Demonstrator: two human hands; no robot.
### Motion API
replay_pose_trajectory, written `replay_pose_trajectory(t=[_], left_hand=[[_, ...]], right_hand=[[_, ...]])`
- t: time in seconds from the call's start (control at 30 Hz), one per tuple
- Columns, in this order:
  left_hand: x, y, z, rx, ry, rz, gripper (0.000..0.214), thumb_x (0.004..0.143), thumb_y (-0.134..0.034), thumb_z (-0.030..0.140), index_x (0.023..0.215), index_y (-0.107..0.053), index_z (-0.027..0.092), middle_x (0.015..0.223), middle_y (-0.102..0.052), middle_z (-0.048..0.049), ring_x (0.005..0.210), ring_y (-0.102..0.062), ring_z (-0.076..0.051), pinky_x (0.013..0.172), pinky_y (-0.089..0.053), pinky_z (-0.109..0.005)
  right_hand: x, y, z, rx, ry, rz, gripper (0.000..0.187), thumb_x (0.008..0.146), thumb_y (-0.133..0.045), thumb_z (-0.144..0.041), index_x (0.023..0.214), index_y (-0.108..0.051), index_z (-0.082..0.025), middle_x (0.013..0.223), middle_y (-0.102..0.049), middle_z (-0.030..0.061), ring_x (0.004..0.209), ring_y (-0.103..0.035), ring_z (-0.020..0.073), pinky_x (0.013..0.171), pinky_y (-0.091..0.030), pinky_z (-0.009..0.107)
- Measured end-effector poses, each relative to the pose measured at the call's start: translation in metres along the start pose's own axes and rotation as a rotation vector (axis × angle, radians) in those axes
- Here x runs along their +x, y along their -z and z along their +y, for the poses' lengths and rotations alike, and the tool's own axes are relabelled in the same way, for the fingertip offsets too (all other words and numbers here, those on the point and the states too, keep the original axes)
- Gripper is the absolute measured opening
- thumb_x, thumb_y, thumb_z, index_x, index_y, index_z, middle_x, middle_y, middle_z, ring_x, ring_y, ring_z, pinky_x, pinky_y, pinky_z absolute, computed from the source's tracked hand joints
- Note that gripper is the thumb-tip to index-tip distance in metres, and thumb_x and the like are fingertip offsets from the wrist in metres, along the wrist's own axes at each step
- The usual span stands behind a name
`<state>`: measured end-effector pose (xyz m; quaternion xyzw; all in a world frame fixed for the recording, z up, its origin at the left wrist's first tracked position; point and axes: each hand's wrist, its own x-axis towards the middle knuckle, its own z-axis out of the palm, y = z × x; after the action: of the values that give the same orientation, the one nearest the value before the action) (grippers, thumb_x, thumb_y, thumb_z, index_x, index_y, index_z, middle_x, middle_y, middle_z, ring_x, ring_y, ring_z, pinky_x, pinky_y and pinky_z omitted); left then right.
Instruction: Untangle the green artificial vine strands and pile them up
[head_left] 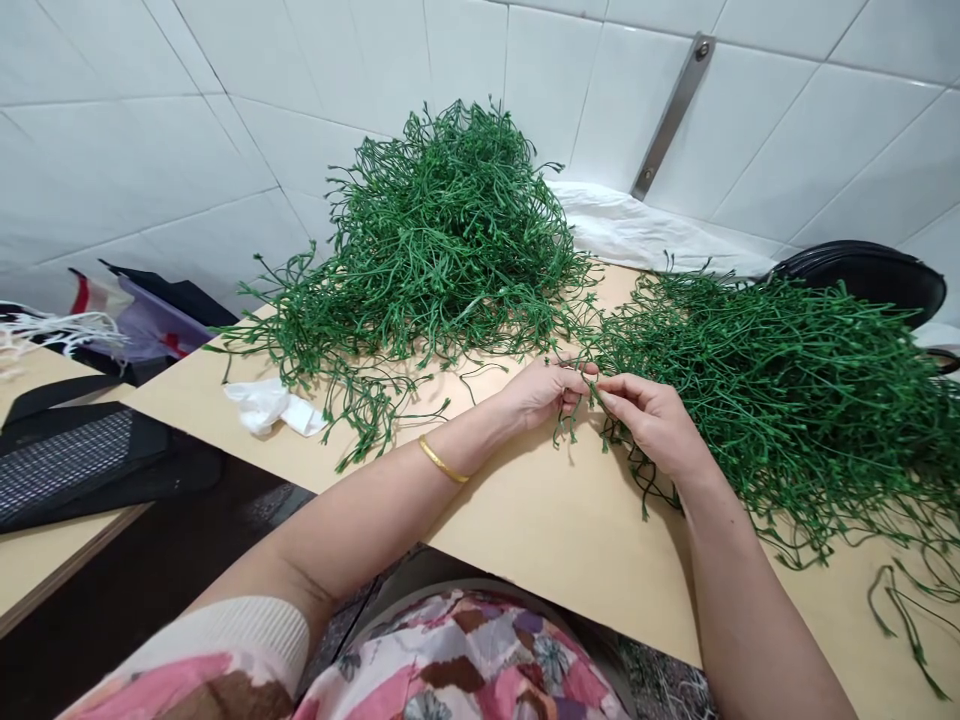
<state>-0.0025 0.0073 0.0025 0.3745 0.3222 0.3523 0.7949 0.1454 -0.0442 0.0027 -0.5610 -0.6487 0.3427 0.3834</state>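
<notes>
Two heaps of thin green plastic plant stems lie on a tan table (540,520). The tall tangled heap (442,240) sits at the back centre, the flatter heap (795,390) spreads to the right. My left hand (544,392), with a gold bangle on its wrist, pinches a green stem (592,395) at the edge of the right heap. My right hand (652,420) meets it from the other side, with its fingers closed on the same stem. Both hands touch at the fingertips above the tabletop.
A crumpled white tissue (274,408) lies left of the tall heap. Dark bags and a black mesh item (75,465) rest on a second table at the left. A white tiled wall stands behind, with white plastic sheeting (645,230) and a black round object (862,275) at the right.
</notes>
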Motion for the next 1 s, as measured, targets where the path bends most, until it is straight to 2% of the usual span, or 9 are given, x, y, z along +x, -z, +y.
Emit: replay_pose_trajectory(t=[0.2,0.33,0.43,0.53,0.63,0.73,0.87,1.0], left_hand=[[0.001,0.0,-0.001,0.003,-0.045,0.015,0.019,0.056,-0.053,-0.003,0.067,-0.052,0.012,0.066,-0.054,0.0012,0.041,-0.036,-0.001,0.038,-0.026,-0.018],[0.0,-0.002,0.0,0.006,-0.028,0.044,0.025,0.052,-0.05,-0.007,0.068,-0.052,0.013,0.072,-0.058,0.0003,0.042,-0.038,-0.001,0.04,-0.027,-0.019],[0.0,-0.003,-0.001,0.032,-0.012,0.032,0.025,0.05,-0.047,-0.007,0.066,-0.051,0.013,0.068,-0.057,0.0008,0.043,-0.041,-0.002,0.04,-0.027,-0.019],[0.003,-0.001,-0.005,0.073,-0.034,0.043,0.023,0.05,-0.048,-0.006,0.063,-0.049,0.013,0.058,-0.052,0.0026,0.042,-0.04,-0.003,0.04,-0.027,-0.018],[0.007,0.002,-0.009,0.119,-0.064,0.015,0.021,0.051,-0.052,-0.003,0.063,-0.05,0.014,0.049,-0.046,0.0051,0.038,-0.036,-0.003,0.039,-0.025,-0.018],[0.009,0.005,-0.012,0.121,-0.064,-0.027,0.022,0.05,-0.051,-0.003,0.063,-0.05,0.014,0.048,-0.046,0.0054,0.036,-0.036,-0.003,0.038,-0.026,-0.018],[0.008,0.004,-0.013,0.095,-0.057,-0.023,0.025,0.048,-0.05,-0.004,0.065,-0.049,0.015,0.047,-0.047,0.0052,0.035,-0.037,-0.004,0.038,-0.028,-0.018],[0.005,0.001,-0.007,-0.003,0.065,-0.085,0.013,0.055,-0.05,0.002,0.06,-0.045,0.013,0.046,-0.041,0.0044,0.035,-0.032,-0.002,0.036,-0.022,-0.015]], right_hand=[[-0.001,-0.001,-0.004,-0.117,0.034,0.006,0.025,0.078,-0.05,-0.032,0.089,-0.066,-0.016,0.073,-0.06,0.0012,0.063,-0.048,0.0116,0.058,-0.036,0.024],[0.0,-0.001,-0.002,-0.13,0.04,0.106,0.02,0.077,-0.051,-0.029,0.083,-0.064,-0.016,0.073,-0.061,0.0019,0.066,-0.05,0.0128,0.059,-0.037,0.024],[0.001,-0.001,0.001,-0.136,0.028,0.196,0.018,0.077,-0.051,-0.029,0.081,-0.062,-0.016,0.072,-0.06,0.0023,0.066,-0.051,0.0134,0.059,-0.038,0.025],[0.001,-0.002,0.0,-0.239,0.053,0.241,0.016,0.079,-0.049,-0.027,0.082,-0.061,-0.017,0.077,-0.061,0.0032,0.07,-0.053,0.0143,0.064,-0.039,0.026],[-0.001,-0.008,-0.006,-0.372,0.158,0.216,0.019,0.083,-0.043,-0.025,0.081,-0.06,-0.017,0.079,-0.059,0.004,0.072,-0.052,0.0144,0.066,-0.038,0.026],[-0.003,-0.016,-0.012,-0.475,0.211,0.147,0.023,0.085,-0.038,-0.024,0.077,-0.058,-0.016,0.076,-0.057,0.005,0.07,-0.05,0.0146,0.064,-0.036,0.025],[-0.003,-0.022,-0.014,-0.518,0.15,0.134,0.021,0.084,-0.037,-0.02,0.082,-0.057,-0.017,0.076,-0.058,0.0043,0.069,-0.05,0.0141,0.063,-0.035,0.024],[-0.004,-0.02,-0.013,-0.511,0.1,0.171,0.02,0.085,-0.037,-0.02,0.086,-0.057,-0.018,0.07,-0.058,0.0016,0.062,-0.048,0.0126,0.059,-0.033,0.023]])
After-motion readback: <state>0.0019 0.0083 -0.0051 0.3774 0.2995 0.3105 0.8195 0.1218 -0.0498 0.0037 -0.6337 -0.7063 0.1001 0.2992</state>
